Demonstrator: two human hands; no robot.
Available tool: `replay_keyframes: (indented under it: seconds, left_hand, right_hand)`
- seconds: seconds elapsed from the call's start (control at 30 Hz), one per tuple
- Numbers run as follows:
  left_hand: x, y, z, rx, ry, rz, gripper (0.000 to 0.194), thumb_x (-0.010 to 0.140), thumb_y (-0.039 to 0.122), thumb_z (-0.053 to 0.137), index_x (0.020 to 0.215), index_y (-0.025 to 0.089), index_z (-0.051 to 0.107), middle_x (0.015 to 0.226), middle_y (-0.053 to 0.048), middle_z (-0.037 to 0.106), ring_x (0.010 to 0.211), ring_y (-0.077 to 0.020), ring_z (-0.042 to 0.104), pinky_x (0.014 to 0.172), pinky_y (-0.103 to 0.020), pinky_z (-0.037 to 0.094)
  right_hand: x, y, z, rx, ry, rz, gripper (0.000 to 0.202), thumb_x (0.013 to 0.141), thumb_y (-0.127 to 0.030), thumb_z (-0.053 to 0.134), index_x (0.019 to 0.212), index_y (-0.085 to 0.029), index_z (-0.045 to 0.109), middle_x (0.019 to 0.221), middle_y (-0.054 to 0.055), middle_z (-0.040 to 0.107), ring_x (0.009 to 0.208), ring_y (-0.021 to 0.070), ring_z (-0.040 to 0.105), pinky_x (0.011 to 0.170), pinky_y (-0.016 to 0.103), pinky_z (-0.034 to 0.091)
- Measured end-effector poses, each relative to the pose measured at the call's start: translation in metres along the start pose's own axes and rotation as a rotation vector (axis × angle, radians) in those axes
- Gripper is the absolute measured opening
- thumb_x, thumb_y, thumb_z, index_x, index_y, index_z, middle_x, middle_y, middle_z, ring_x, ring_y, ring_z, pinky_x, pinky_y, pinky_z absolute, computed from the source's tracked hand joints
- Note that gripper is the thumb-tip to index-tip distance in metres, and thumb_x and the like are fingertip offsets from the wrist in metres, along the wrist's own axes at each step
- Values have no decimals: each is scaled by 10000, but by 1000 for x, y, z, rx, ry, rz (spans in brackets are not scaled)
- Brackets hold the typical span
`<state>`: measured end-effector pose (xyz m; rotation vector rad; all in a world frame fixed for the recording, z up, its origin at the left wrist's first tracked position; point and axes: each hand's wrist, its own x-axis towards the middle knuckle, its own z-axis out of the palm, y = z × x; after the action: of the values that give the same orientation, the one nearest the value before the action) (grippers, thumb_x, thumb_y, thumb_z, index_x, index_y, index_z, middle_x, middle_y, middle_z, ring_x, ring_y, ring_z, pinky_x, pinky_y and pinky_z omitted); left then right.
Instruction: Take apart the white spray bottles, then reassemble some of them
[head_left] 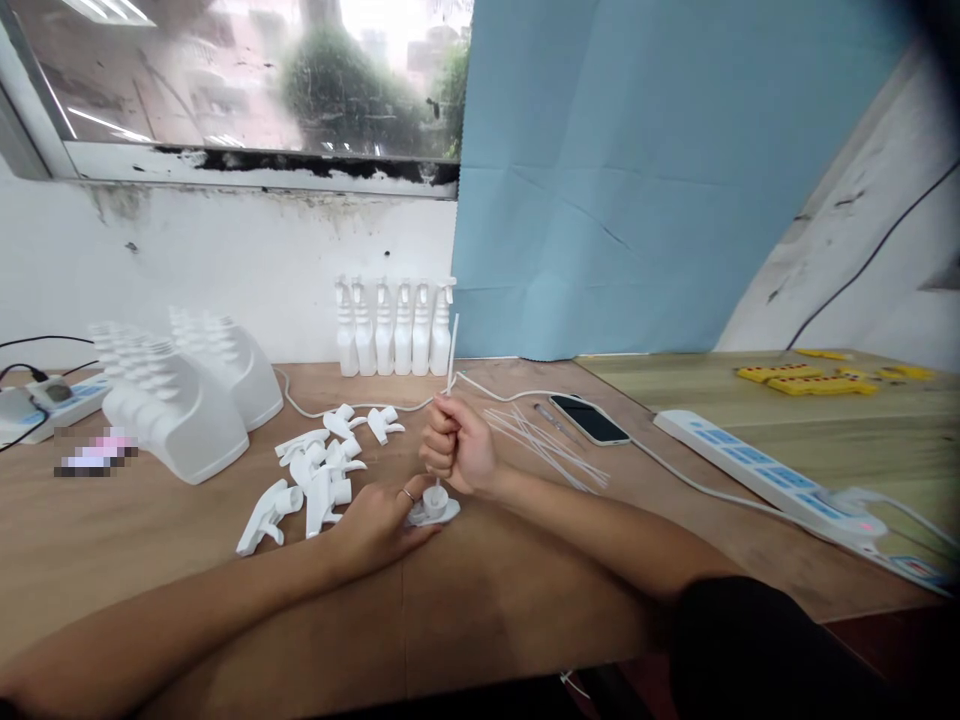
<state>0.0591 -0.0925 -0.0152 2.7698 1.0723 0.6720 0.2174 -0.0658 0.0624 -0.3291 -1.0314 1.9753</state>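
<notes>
My left hand (386, 520) is closed on a white trigger spray head (435, 503), which lies low over the table with its round collar facing up. Above it my right hand (459, 445) is wrapped in a fist round a thin white dip tube (453, 350). The tube stands nearly upright, and its lower end reaches the collar; how deep it sits there I cannot tell. Several loose white trigger spray heads (322, 490) lie in a pile left of my hands. More thin white tubes (551, 448) are scattered on the table to the right.
White spray bottles (385, 330) stand in a row by the wall. Stacked white plastic parts (176, 410) are at the left. A phone (590, 419), a white cable and a power strip (765, 475) lie to the right, with yellow pieces (817, 385) farther back.
</notes>
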Motion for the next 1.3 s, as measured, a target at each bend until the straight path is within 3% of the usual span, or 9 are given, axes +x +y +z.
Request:
replay_keyframes:
  seconds: [0.4, 0.97, 1.17, 1.3]
  left_hand:
    - [-1, 0, -1, -13, -17, -9, 353, 899, 383, 534, 1197, 216, 445, 851, -22, 659, 719, -198, 629, 624, -280, 430]
    - [1, -1, 0, -8, -30, -10, 386, 887, 387, 545, 1204, 181, 469, 812, -36, 653, 727, -230, 641, 632, -309, 458]
    - [-1, -8, 8, 38, -4, -4, 263, 881, 428, 540, 988, 188, 540, 836, -68, 679, 733, -231, 653, 633, -305, 467]
    - [-1, -6, 9, 26, -19, -123, 298, 844, 464, 581, 943, 184, 566, 822, -71, 694, 709, -246, 661, 607, -307, 452]
  right_hand:
    - [1, -1, 0, -14, 30, -16, 483, 896, -402, 435, 529, -204, 192, 425, -100, 117, 343, 54, 53, 291, 130, 134]
    - [1, 4, -2, -43, -25, 11, 494, 866, -426, 503, 542, -205, 203, 426, -106, 125, 345, 49, 64, 305, 131, 121]
    - [-5, 20, -12, -174, -156, 11, 564, 826, -577, 553, 539, -201, 247, 429, -108, 169, 343, 37, 117, 334, 136, 129]
    - [-6, 28, -16, -223, -84, 14, 615, 803, -654, 552, 522, -205, 237, 391, -114, 180, 320, 26, 92, 317, 143, 97]
